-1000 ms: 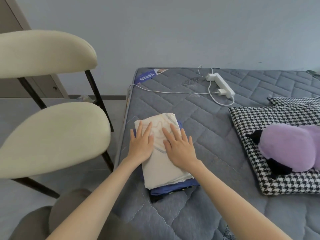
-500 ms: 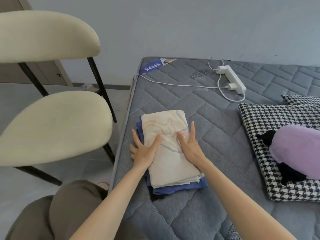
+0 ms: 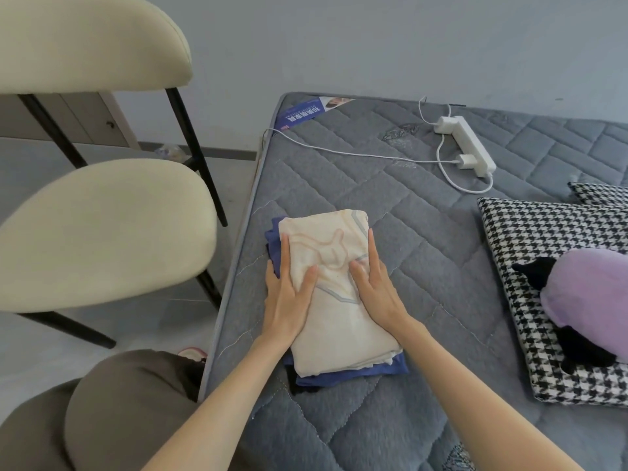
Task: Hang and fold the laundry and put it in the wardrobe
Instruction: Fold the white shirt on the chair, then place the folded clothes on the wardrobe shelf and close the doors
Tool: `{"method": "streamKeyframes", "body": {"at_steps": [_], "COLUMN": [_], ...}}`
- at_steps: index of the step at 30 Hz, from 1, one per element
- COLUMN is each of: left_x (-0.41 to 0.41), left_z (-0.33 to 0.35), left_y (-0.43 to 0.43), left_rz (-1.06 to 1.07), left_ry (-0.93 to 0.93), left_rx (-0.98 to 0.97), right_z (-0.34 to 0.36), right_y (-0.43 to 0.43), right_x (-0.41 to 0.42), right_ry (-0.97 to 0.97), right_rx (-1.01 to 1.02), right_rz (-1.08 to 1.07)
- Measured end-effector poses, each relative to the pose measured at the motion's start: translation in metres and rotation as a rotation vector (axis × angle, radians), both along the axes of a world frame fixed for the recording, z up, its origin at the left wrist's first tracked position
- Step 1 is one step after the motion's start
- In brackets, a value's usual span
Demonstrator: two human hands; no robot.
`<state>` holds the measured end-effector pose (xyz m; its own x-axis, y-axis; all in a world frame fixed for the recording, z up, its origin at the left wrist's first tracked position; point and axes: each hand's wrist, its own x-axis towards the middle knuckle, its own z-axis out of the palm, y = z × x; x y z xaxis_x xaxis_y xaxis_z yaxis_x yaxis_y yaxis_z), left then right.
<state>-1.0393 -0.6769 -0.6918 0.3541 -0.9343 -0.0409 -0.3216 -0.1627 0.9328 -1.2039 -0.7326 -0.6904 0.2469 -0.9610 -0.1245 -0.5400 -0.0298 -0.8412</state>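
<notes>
Left hand (image 3: 287, 302) and right hand (image 3: 379, 294) lie flat, fingers straight, gripping nothing, pressing the sides of the folded cream garment (image 3: 339, 311) stacked on a blue garment (image 3: 360, 371) at the mattress (image 3: 339, 178) edge. I judge I'm squaring the pile for carrying.

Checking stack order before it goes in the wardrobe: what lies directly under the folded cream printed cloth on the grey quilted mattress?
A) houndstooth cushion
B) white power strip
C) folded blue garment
C: the folded blue garment shows under the folded cream printed cloth along its left and near edges.
</notes>
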Motion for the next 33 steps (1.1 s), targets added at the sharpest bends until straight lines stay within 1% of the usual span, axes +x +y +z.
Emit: {"method": "streamKeyframes", "body": {"at_steps": [3,7,8,11,13,18,22,24,27,33], "left_x": [0.002,0.001,0.003,0.006,0.008,0.016,0.03,0.041,0.067,0.15], "left_z": [0.002,0.013,0.012,0.007,0.006,0.005,0.014,0.033,0.075,0.142], "left_y": [-0.006,-0.012,-0.012,-0.009,-0.008,0.001,0.016,0.019,0.022,0.049], "left_rz": [-0.026,-0.036,-0.04,-0.085,-0.107,-0.105,-0.094,-0.099,-0.099,0.014], "left_ry": [0.0,0.007,0.024,0.072,0.059,0.037,0.069,0.058,0.054,0.01], "left_rx": [0.028,-0.019,0.001,0.165,0.197,0.14,0.108,0.048,-0.119,-0.163], "right_z": [0.001,0.003,0.003,0.007,0.01,0.019,0.028,0.038,0.067,0.142], "right_y": [-0.003,-0.006,-0.006,-0.003,-0.001,0.012,0.024,0.026,0.026,0.026], "right_x": [-0.001,0.002,0.001,0.0,0.0,0.004,0.014,0.025,0.056,0.146], "right_ry": [-0.012,-0.1,-0.13,-0.204,-0.231,-0.196,-0.23,-0.27,-0.311,-0.342], "right_rx": [0.017,0.064,0.101,0.167,0.175,0.14,0.097,0.095,0.05,-0.068], "right_rz": [0.029,0.037,0.024,0.034,0.054,0.047,0.036,0.046,0.08,0.247]}}
